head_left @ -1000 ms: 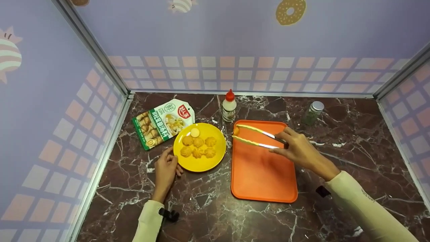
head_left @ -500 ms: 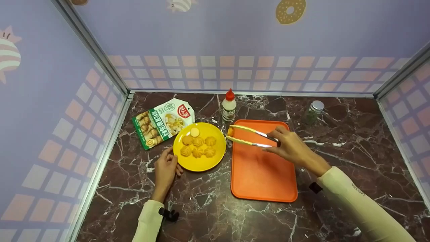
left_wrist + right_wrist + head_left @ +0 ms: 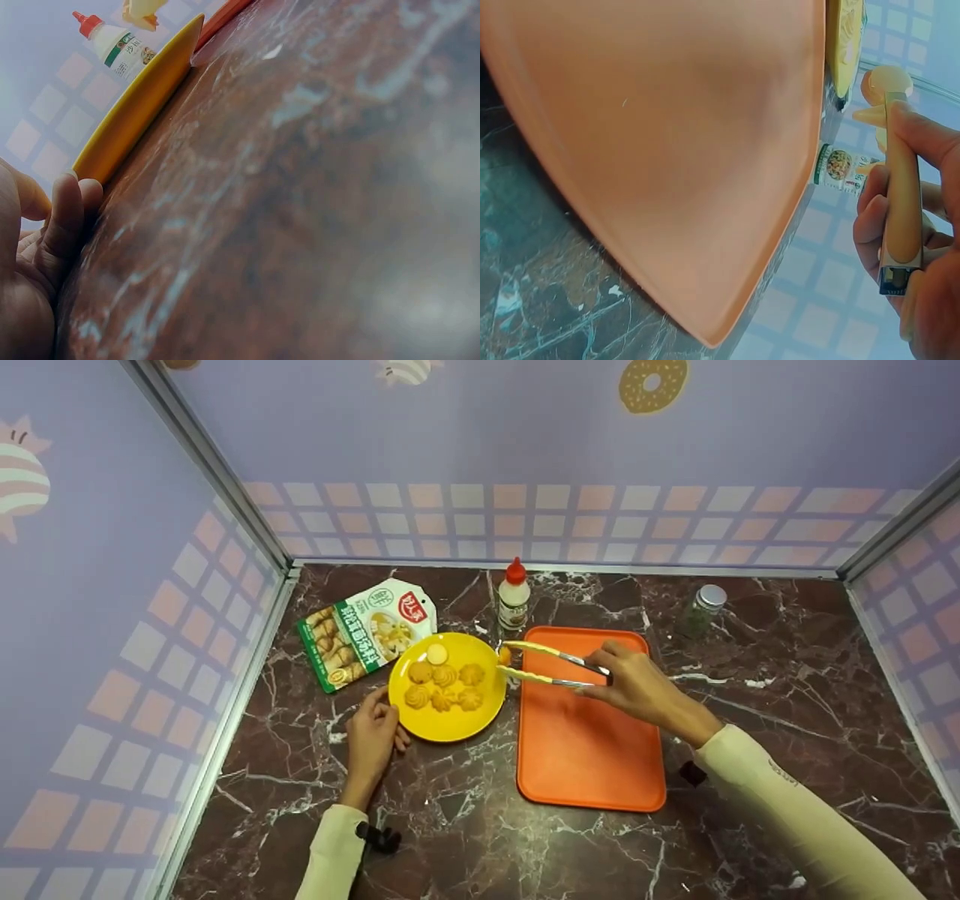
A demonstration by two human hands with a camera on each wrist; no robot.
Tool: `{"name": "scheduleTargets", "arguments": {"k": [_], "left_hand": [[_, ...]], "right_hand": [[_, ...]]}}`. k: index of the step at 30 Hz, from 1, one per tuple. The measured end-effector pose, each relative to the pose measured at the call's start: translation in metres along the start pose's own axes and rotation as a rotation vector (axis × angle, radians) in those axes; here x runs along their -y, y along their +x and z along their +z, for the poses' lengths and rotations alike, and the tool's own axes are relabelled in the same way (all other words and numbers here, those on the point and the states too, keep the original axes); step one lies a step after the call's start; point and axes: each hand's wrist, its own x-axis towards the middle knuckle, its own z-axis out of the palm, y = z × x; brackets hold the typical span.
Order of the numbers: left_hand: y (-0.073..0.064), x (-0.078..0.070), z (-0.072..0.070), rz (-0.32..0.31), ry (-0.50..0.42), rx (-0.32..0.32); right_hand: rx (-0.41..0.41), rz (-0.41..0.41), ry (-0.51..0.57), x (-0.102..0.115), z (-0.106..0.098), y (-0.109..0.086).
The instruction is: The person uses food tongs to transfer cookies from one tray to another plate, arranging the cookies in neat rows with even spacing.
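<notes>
My right hand (image 3: 634, 686) grips a pair of metal tongs (image 3: 570, 660) with yellow tips. Between the tips is a small golden cookie (image 3: 504, 657), held up near the right rim of the yellow plate (image 3: 450, 730). Several piped cookies (image 3: 442, 700) and a paler round one (image 3: 436, 653) lie on that plate. At its left rim, my left hand (image 3: 371, 735) holds the edge, fingers (image 3: 67, 202) against it. In the right wrist view, thumb and fingers wrap the tongs' handle (image 3: 902, 202), with the cookie (image 3: 889, 80) at the far end.
An orange tray (image 3: 592, 757) lies under the right hand and tongs. Behind stands a red-capped squeeze bottle (image 3: 514, 598). A green and white food packet (image 3: 367, 634) lies behind the plate; a silver-lidded jar (image 3: 703, 610) stands at back right. Walls enclose the marble-patterned counter (image 3: 450, 840).
My right hand has moved left with the tongs, bringing the cookie from above the tray's left edge to the plate's right rim. The left hand stays at the plate.
</notes>
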Motion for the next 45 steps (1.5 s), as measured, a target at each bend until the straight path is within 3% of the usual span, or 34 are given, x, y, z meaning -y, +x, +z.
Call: {"name": "scheduleTargets", "arguments": {"k": [11,17,24,33,45], "left_hand": [[0.001,-0.007,0.004,-0.056,0.005,-0.016],[-0.006,-0.034,0.002,-0.068,0.003,-0.005],[0.000,-0.003,0.002,-0.066,0.005,-0.015],[0.000,-0.001,0.000,-0.025,-0.012,0.007],[0.000,-0.002,0.001,-0.043,0.002,-0.004]], "right_hand": [[0.059,0.056,0.021,0.003,0.009,0.012],[0.079,0.056,0.007,0.004,0.016,0.019],[0.110,0.074,-0.010,0.007,0.020,0.026],[0.146,0.114,-0.016,0.009,0.026,0.035],[0.177,0.178,0.014,0.012,0.032,0.043]]}}
